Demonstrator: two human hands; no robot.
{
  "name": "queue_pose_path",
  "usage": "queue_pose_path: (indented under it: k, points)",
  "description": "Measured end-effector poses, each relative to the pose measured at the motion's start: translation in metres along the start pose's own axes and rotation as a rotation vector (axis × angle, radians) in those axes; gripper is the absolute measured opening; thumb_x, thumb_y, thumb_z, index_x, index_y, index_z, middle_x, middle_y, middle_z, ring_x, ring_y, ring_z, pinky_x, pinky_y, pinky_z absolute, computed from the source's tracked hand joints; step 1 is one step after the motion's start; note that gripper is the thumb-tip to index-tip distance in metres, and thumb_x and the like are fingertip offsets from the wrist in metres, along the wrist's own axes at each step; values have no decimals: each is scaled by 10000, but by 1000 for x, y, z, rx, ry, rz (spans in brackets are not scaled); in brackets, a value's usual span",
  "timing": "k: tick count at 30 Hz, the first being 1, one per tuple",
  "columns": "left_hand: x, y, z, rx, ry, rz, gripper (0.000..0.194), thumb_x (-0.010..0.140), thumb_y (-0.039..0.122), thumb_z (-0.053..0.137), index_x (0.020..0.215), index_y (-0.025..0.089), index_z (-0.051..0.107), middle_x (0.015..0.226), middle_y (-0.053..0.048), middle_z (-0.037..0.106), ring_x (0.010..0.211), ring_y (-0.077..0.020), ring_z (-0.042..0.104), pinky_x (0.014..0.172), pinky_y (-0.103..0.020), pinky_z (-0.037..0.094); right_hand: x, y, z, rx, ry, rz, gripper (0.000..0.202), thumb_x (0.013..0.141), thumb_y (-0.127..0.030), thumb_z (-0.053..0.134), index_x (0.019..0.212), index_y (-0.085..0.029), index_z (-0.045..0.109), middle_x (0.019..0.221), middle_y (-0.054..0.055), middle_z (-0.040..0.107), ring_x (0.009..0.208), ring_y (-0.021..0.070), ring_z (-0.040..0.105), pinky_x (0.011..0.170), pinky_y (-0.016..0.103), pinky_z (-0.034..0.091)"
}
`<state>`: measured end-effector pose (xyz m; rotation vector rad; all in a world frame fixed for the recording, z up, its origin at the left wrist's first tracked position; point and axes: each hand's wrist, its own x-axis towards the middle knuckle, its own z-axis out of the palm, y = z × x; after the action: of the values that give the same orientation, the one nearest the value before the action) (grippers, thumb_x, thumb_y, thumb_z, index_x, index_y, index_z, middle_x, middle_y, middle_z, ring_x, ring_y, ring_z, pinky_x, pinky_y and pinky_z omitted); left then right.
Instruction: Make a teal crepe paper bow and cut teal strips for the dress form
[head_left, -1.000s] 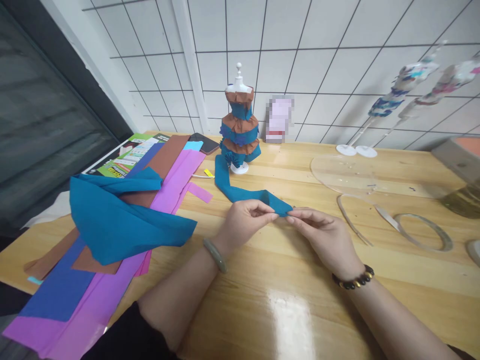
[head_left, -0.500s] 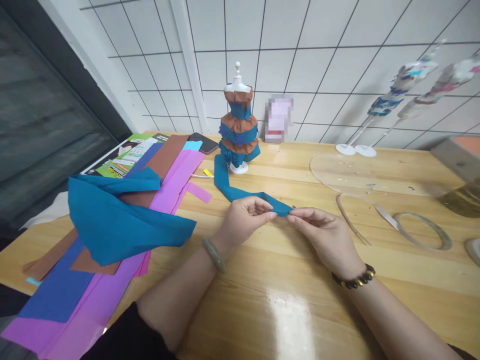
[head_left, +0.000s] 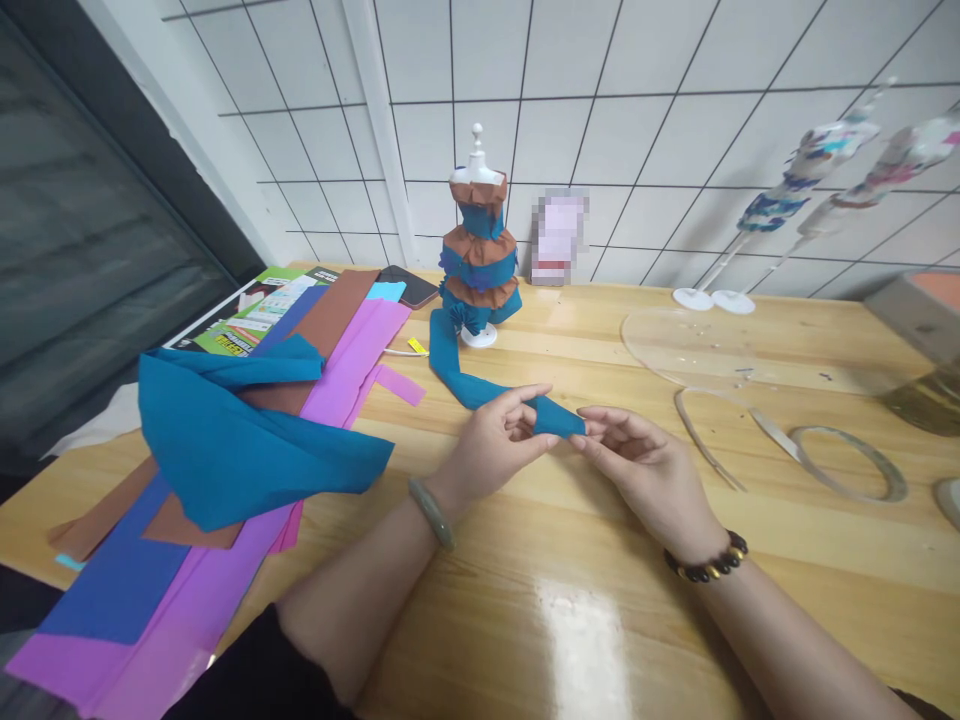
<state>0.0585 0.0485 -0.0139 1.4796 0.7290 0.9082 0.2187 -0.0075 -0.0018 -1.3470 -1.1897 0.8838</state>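
A long teal strip of crepe paper (head_left: 559, 417) runs from the foot of a small mannequin (head_left: 480, 240) across the table to my hands. My left hand (head_left: 499, 435) grips the strip near its end, thumb below and fingers behind it. At the strip's very tip, my right hand (head_left: 645, 465) pinches it between thumb and fingers. The white mannequin stands upright, dressed in gathered brown, teal and blue tiers; a pleated teal piece hangs at its lower left. A larger folded teal sheet (head_left: 247, 440) lies left of my left hand.
Under the teal sheet are purple (head_left: 360, 350), blue and brown paper pieces. A phone (head_left: 409, 285) lies behind them. Two more decorated mannequins (head_left: 772, 200) stand at the back right, near a clear disc (head_left: 675, 345), a ring (head_left: 851, 465) and a box (head_left: 919, 310).
The fingers of my left hand have opened a little and shifted on the strip, whose end now shows as a wider flat face. My right hand keeps its pinch nearly in place.
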Motion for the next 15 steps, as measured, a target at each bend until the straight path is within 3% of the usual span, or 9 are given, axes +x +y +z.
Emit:
queue_pose_path:
  k: [11, 15]
  points:
    - [-1, 2, 1, 174, 40, 91, 435, 727, 199, 604, 1157, 183, 541, 739, 14, 503, 665, -78, 486, 646, -209, 428, -1, 0, -2, -197, -26, -103, 233, 688, -342, 679, 864, -190, 687, 735, 43, 696, 652, 176, 622, 621, 328, 534]
    - [-1, 3, 1, 163, 58, 87, 398, 725, 220, 619, 1120, 196, 578, 762, 9, 545, 650, -75, 501, 629, -203, 439, -1, 1, -2, -237, -15, -135, 243, 686, -348, 677, 868, -188, 692, 780, 57, 707, 679, 184, 632, 654, 341, 535]
